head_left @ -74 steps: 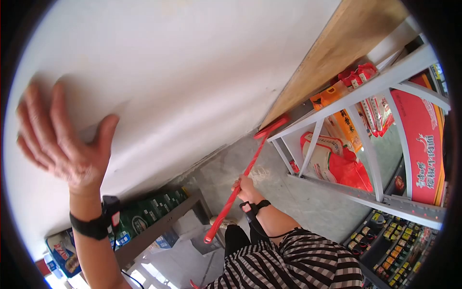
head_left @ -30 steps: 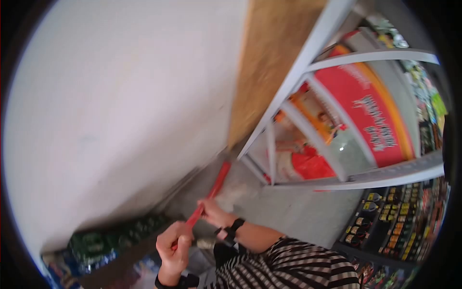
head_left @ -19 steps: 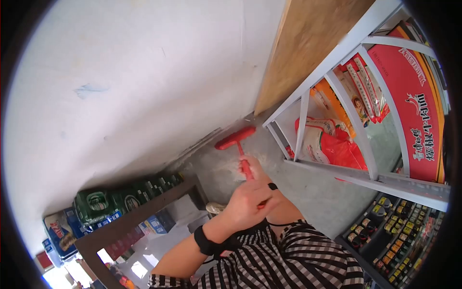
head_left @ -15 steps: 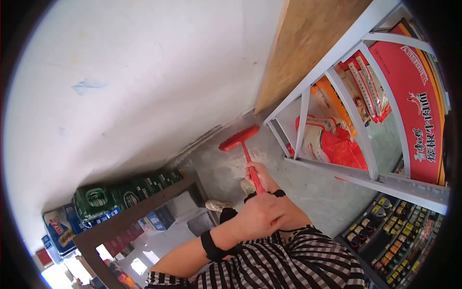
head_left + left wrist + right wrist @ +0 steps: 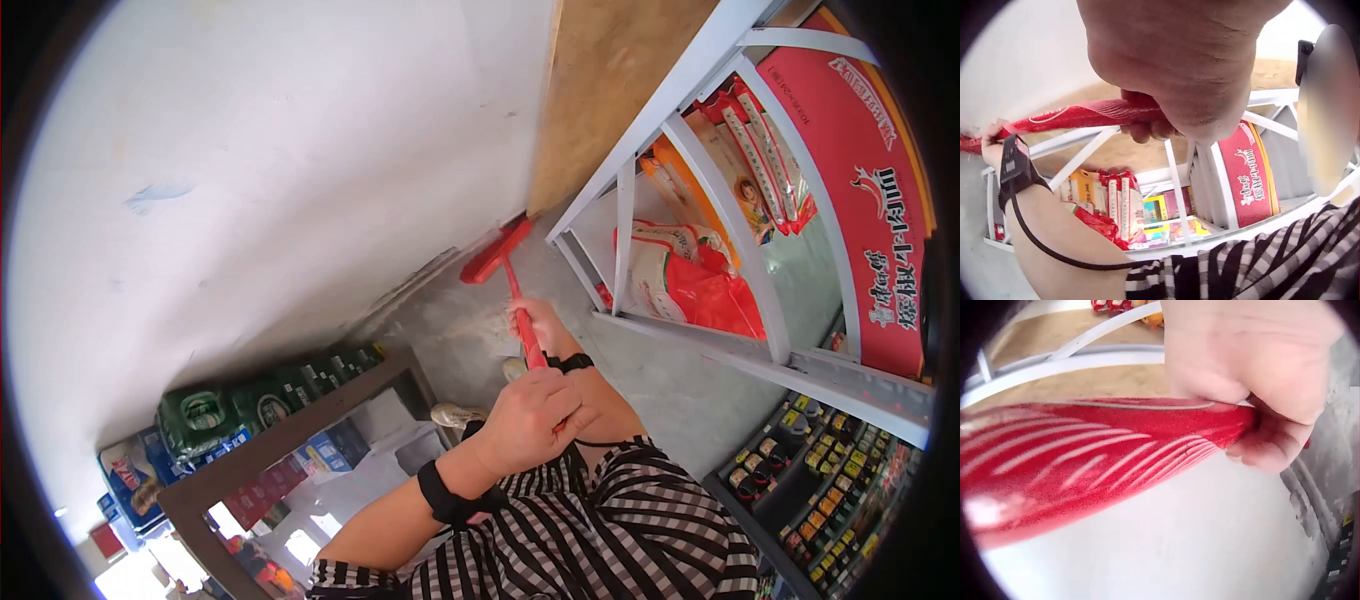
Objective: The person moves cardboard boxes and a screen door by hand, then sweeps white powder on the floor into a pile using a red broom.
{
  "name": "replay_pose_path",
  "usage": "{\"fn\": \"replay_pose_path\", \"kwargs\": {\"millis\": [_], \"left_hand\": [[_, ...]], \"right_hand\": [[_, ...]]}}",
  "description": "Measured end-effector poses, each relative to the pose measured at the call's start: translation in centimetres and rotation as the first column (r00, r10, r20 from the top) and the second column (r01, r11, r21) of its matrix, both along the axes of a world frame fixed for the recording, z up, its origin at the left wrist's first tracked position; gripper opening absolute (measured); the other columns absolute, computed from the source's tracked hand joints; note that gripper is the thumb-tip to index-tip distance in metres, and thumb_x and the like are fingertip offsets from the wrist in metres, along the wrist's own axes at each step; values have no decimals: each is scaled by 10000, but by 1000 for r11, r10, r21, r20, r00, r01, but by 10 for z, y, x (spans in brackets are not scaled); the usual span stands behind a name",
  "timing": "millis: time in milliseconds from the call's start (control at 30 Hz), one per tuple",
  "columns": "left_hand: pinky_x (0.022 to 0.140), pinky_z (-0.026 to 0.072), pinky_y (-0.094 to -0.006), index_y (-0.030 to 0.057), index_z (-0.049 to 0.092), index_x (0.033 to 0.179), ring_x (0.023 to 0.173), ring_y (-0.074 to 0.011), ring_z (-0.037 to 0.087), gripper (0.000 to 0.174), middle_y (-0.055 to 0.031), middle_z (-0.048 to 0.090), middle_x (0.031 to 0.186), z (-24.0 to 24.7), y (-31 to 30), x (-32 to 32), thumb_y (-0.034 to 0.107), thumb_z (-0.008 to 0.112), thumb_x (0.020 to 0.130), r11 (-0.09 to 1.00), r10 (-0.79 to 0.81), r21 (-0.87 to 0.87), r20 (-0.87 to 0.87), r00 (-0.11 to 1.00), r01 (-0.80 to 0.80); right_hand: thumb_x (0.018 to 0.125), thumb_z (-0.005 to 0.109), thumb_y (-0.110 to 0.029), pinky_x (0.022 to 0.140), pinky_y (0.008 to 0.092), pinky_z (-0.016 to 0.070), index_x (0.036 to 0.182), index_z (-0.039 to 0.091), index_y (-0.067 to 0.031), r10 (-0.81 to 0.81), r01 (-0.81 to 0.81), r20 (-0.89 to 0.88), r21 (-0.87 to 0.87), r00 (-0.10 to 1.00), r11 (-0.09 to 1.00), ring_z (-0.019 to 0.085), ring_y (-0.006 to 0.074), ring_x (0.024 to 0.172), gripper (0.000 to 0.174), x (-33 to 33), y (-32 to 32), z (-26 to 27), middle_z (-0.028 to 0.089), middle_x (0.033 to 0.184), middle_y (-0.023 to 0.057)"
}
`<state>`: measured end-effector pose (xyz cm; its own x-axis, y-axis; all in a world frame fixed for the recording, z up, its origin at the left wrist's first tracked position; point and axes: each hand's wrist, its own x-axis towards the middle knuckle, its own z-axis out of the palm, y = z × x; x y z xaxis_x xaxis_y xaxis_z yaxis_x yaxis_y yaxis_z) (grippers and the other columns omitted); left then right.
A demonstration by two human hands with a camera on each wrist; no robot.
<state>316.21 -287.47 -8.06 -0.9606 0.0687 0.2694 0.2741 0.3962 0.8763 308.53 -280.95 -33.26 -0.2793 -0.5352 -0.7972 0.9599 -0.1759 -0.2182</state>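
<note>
A red broom (image 5: 529,338) slants down to the floor corner, its red head (image 5: 496,252) lying where wall and floor meet. My left hand (image 5: 532,420) grips the upper end of the handle, fingers curled round it. Lower down the handle, my right hand (image 5: 540,322) holds it too. In the left wrist view the left hand (image 5: 1172,69) closes round the red handle (image 5: 1079,116), with the right hand (image 5: 992,142) farther along. The right wrist view shows the right hand (image 5: 1254,387) wrapped round the patterned red handle (image 5: 1085,450).
A white metal rack (image 5: 690,345) with rice bags (image 5: 700,290) and a red carton (image 5: 850,190) stands at the right. Dark shelves of jars (image 5: 800,490) are below it. Green packs (image 5: 200,420) sit on a brown-framed table (image 5: 290,430) at the left, against the white wall (image 5: 250,180).
The left hand has come off the wall onto the handle's upper end. The broom head has moved from beside the rack, out over the floor, then back against the wall's foot.
</note>
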Motion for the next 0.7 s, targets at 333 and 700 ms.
{"fn": "replay_pose_path", "kwargs": {"millis": [333, 700], "left_hand": [[493, 378, -350, 49, 434, 574, 518, -271, 449, 269, -81, 399, 563, 41, 4, 2, 85, 687, 659, 999, -27, 23, -66, 997, 28], [546, 411, -362, 66, 537, 662, 586, -248, 510, 125, -60, 474, 601, 4, 40, -19, 147, 621, 707, 993, -86, -86, -83, 993, 78]], "right_hand": [[746, 586, -131, 470, 289, 422, 687, 494, -47, 71, -70, 38, -16, 997, 997, 467, 159, 481, 138, 6, -1, 56, 476, 579, 46], [758, 584, -162, 467, 266, 410, 701, 505, -52, 164, -162, 109, -34, 980, 986, 478, 146, 500, 146, -5, 35, -1, 493, 600, 45]]}}
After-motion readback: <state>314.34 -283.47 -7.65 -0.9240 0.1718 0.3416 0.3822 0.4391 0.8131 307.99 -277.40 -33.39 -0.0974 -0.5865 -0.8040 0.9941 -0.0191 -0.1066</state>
